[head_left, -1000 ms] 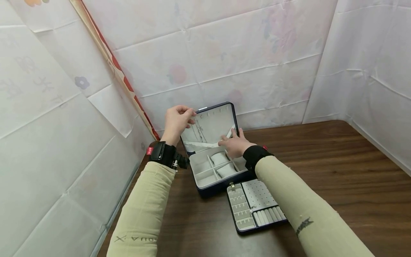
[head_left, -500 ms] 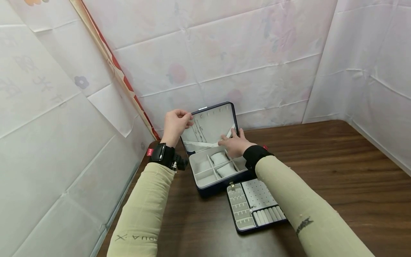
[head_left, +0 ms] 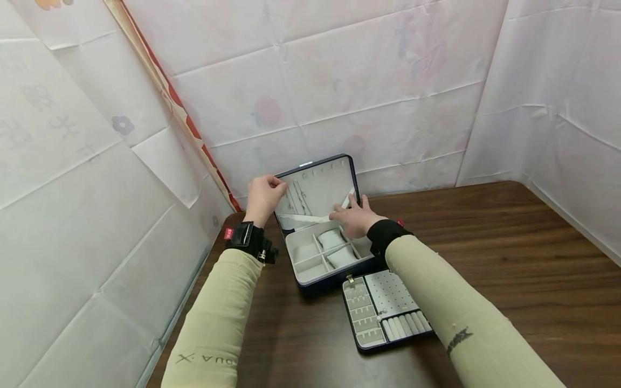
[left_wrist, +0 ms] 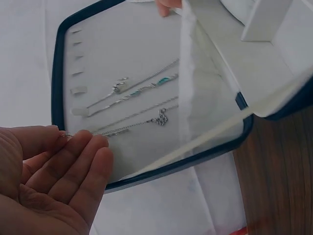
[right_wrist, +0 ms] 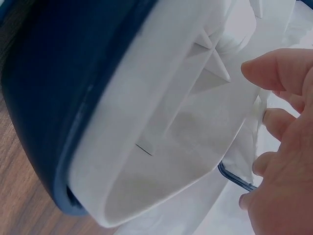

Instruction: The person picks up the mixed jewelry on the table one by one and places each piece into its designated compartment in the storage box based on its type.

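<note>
A dark blue jewelry box (head_left: 322,281) stands with its lid (head_left: 330,180) raised. My left hand (head_left: 264,198) is at the lid's upper left, thumb and forefinger pinching the end of a fine silver necklace (left_wrist: 112,131). Its chain runs across the lid lining toward the fabric pocket (left_wrist: 193,73). Beside it hang other silver necklaces, one with a blue-green twisted piece (left_wrist: 142,90). My right hand (head_left: 356,218), fingers spread, rests at the pocket's edge by the lid's lower right. What its fingertips touch is partly hidden.
The box base has white compartments, with two watch pillows (head_left: 342,257) in the middle. A removed jewelry tray (head_left: 368,312) with ring rolls and a perforated panel lies in front, partly under my right forearm. White sheeting (head_left: 412,134) hangs behind the wooden table (head_left: 509,258).
My left hand has moved down and slightly left from the lid's top corner, its fingers pinching throughout. The right hand has stayed in place.
</note>
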`<control>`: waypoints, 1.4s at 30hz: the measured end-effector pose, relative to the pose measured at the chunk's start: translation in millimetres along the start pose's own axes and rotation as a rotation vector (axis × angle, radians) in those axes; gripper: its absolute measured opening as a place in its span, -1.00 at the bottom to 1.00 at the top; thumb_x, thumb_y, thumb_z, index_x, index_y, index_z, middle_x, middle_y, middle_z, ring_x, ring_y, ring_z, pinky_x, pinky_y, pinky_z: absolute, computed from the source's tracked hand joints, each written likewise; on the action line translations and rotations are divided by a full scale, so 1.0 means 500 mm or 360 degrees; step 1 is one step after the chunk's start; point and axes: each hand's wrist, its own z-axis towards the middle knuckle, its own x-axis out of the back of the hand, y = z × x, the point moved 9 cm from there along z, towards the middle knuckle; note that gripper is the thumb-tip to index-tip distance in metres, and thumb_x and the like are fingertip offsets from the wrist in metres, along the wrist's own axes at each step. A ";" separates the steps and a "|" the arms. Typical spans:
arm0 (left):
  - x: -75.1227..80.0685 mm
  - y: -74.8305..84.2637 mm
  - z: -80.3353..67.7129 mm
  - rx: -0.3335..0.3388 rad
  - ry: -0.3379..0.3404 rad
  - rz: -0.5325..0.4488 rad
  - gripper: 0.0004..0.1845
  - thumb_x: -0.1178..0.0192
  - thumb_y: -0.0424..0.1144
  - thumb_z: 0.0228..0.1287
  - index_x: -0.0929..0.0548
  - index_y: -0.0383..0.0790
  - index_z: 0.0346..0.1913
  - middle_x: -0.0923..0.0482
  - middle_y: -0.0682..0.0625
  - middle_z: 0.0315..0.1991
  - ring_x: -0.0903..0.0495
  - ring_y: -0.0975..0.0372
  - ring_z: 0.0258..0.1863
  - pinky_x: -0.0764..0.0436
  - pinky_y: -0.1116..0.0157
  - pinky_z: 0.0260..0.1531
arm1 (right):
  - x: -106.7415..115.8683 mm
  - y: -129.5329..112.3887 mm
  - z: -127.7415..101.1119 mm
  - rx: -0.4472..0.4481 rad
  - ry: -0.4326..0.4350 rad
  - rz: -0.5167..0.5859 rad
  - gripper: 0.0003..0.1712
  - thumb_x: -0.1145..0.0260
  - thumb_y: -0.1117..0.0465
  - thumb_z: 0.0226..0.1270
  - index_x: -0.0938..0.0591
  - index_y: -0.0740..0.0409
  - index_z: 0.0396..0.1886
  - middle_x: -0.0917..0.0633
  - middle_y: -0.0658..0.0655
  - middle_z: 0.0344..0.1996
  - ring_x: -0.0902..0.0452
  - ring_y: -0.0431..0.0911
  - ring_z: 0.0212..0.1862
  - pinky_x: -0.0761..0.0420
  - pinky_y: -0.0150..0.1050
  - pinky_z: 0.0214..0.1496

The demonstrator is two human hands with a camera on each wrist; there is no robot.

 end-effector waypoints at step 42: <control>-0.030 -0.003 -0.011 -0.0135 0.0031 0.0629 -0.81 -0.19 -0.25 0.46 -0.79 -0.15 -0.28 -0.73 -0.05 -0.33 -0.62 0.08 -0.42 -0.58 0.10 -0.44 | 0.002 -0.005 -0.001 0.0038 0.0008 -0.0045 -0.33 -0.03 0.35 0.55 -0.29 -0.09 0.59 -0.09 0.14 0.64 0.41 0.33 0.62 0.43 0.41 0.51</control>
